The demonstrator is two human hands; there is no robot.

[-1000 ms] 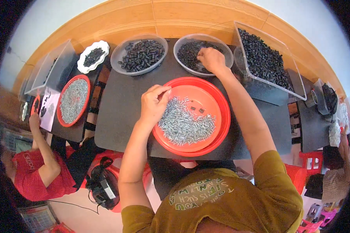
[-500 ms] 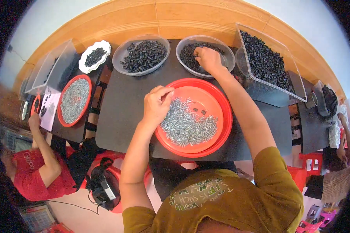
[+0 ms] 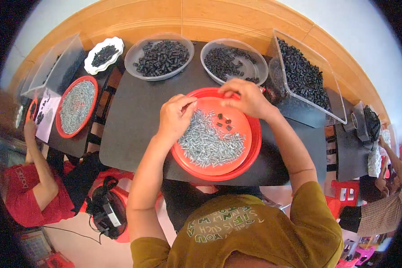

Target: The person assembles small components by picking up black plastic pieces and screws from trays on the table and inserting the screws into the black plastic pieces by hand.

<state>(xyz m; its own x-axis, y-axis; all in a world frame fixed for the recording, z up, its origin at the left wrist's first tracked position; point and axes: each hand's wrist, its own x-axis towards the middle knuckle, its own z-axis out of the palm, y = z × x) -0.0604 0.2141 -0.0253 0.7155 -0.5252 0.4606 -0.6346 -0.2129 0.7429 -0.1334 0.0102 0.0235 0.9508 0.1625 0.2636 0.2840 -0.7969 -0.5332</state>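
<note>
A red basin (image 3: 257, 138) on the dark table in front of me holds a shallow orange-red tray (image 3: 240, 123). Small silver coil springs (image 3: 210, 147) cover much of the tray. Several little black pieces (image 3: 219, 116) lie on its bare upper part. My left hand (image 3: 175, 117) hovers at the tray's upper left edge, thumb and fingers pinched together; whatever they grip is too small to make out. Above the tray's upper right, my right hand (image 3: 246, 99) has thumb and fingers apart, and nothing shows between them.
Behind the basin stand a clear bowl of larger black parts (image 3: 163, 60) and another of small black pieces (image 3: 223, 62). A clear bin of black parts (image 3: 301, 73) is at right. At left, a person in a red shirt (image 3: 40, 190) works beside a red tray of springs (image 3: 78, 107).
My right hand has come back from the bowl of small black pieces to above the tray. More black pieces lie on the tray. My left hand keeps its pinch. The view has shifted slightly.
</note>
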